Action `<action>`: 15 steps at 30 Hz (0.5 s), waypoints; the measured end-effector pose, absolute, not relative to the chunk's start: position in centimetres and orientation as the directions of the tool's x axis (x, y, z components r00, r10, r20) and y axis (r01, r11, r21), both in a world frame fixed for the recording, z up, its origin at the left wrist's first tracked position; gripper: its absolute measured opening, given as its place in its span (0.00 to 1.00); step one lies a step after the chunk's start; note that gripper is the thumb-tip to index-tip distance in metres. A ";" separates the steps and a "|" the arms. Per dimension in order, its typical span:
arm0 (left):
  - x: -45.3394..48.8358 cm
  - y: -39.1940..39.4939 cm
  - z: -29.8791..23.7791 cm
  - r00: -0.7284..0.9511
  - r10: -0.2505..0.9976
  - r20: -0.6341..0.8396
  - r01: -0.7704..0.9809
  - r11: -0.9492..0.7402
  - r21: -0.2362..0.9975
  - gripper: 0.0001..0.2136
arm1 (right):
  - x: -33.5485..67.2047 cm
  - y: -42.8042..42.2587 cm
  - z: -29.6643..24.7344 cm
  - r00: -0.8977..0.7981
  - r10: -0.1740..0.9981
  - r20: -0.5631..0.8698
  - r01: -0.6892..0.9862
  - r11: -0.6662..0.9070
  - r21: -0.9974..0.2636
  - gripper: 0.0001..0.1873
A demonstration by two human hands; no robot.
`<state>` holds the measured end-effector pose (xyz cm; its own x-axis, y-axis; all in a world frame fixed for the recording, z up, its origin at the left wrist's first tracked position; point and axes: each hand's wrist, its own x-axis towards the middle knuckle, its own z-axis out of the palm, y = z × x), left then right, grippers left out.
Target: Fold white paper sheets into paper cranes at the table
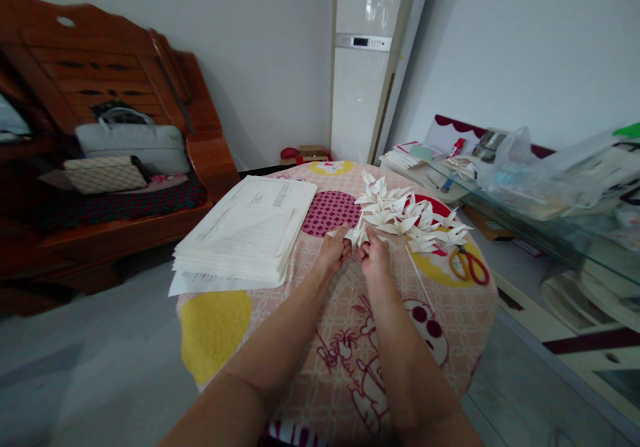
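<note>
Between my two hands is a small folded white paper crane (358, 235), pinched from both sides just above the cloth. My left hand (335, 249) grips its left side with curled fingers. On the opposite side my right hand (374, 253) is closed on it too. Several finished paper cranes (395, 208) lie in a heap just beyond and to the right. A thick stack of printed paper sheets (245, 233) rests to the left of my hands. Scissors (469, 265) with red and yellow handles lie near the right edge, and a thin white strip (420, 279) lies closer in.
The round table wears a patterned cloth (280, 353). On the right stands a glass-topped cabinet (530, 233) loaded with plastic bags (530, 173) and papers. A wooden bench (115, 213) with bags on it is at the left. A tall white air conditioner (360, 100) stands behind.
</note>
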<state>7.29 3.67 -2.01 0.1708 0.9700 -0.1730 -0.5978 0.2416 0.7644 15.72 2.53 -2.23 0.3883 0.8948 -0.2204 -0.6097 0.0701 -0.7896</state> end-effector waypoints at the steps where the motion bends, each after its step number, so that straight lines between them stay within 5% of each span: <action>1: 7.3 3.7 -2.1 0.175 0.969 -0.176 -0.599 0.246 0.762 0.18 | 15.7 2.6 -2.2 0.384 0.894 -0.229 -0.614 0.062 -0.787 0.20; 15: 7.3 4.4 -2.3 0.242 0.923 -0.300 -0.751 0.374 0.545 0.18 | 16.3 3.0 -3.0 0.237 0.930 -0.281 -0.691 -0.042 -0.722 0.26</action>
